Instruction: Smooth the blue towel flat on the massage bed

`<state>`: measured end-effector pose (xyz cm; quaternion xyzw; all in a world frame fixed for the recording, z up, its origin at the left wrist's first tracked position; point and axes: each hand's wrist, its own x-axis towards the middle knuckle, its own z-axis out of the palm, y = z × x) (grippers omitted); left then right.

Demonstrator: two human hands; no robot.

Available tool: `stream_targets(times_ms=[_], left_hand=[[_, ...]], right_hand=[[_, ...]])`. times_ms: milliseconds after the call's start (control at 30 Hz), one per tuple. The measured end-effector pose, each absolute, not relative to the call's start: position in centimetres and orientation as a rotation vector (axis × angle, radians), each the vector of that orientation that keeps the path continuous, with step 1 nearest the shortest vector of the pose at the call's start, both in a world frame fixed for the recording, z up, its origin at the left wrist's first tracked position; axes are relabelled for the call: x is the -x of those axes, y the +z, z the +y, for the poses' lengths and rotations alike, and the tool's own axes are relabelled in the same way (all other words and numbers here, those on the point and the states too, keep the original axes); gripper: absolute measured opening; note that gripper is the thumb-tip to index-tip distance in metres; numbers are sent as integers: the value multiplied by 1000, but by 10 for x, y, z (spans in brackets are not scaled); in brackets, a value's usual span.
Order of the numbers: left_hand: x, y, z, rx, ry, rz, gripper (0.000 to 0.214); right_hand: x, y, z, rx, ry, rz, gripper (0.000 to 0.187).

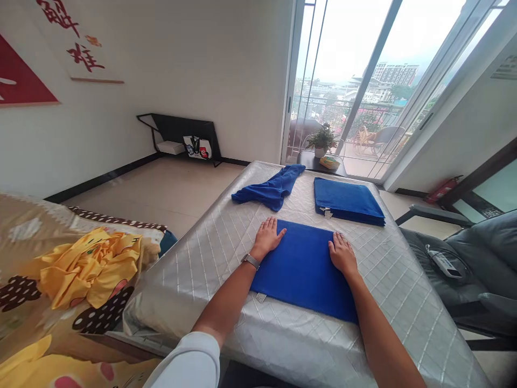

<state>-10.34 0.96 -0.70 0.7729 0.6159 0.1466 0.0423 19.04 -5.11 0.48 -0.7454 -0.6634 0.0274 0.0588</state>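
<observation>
White sleeve (188, 361) comes first, low down and closest, with a bare arm reaching out of it. On that wrist is a watch (251, 262). The left hand (267, 238) lies flat, palm down, at the far left corner of a blue cloth (302, 269). Its fingers are straight and its thumb sticks out to the side. The right hand (342, 252) lies flat too, at the far right corner, with its fingers out straight. Both hands are open and just press down; they do not grip anything.

The blue cloth is spread smooth between the two arms, on top of a shiny silver mattress (189, 275). A little white tag (260, 297) pokes out at its near left corner. Past the right hand sits a neat pile of folded blue cloths (349, 200). Past the left hand is a crumpled blue cloth (272, 188), apart from the pile. Off to the left is a messy yellow cloth (91, 267). To the right stands a dark chair (480, 253) with a white gadget (445, 264) on its seat.
</observation>
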Motion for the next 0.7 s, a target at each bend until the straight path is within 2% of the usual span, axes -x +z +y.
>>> stream_targets(times_ms=[433, 700], left_hand=[[103, -6, 10, -2346, 458, 1889, 76], [105, -7, 9, -2369, 477, 1890, 75]], right_hand=[[-184, 12, -74, 2193, -11, -2079, 64], [-174, 2, -91, 2272, 70, -2067, 68]])
